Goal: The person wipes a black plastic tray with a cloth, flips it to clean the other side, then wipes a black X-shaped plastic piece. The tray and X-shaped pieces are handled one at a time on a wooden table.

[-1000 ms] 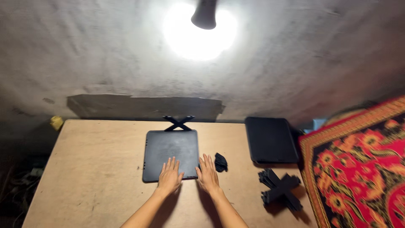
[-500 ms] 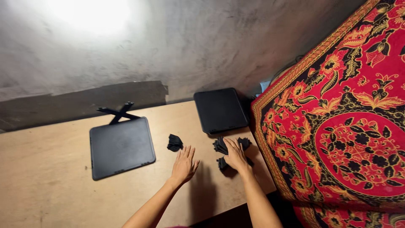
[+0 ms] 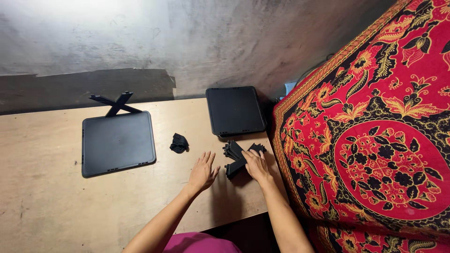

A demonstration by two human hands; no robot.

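Note:
My right hand (image 3: pixel 257 165) rests on a stack of black cross-shaped plastic pieces (image 3: pixel 236 154) near the table's right edge, fingers curled over them. Flat on the wooden table (image 3: pixel 56 201), fingers spread, lies my left hand (image 3: pixel 203 172), just left of the stack and holding nothing. A small crumpled black item (image 3: pixel 178 143) lies a little beyond my left hand. A flat black square panel (image 3: pixel 117 143) lies to the left, with one black cross-shaped piece (image 3: pixel 115 103) behind it. A second black panel (image 3: pixel 235 110) sits at the back right.
A grey concrete wall rises behind the table, with a dark strip along its base. A red patterned cloth (image 3: pixel 375 140) covers the area right of the table edge. Pink clothing (image 3: pixel 201 243) shows at the bottom.
The view swung right. Both hands left the left panel and moved right toward the stack of cross-shaped pieces; my right hand now lies on the stack.

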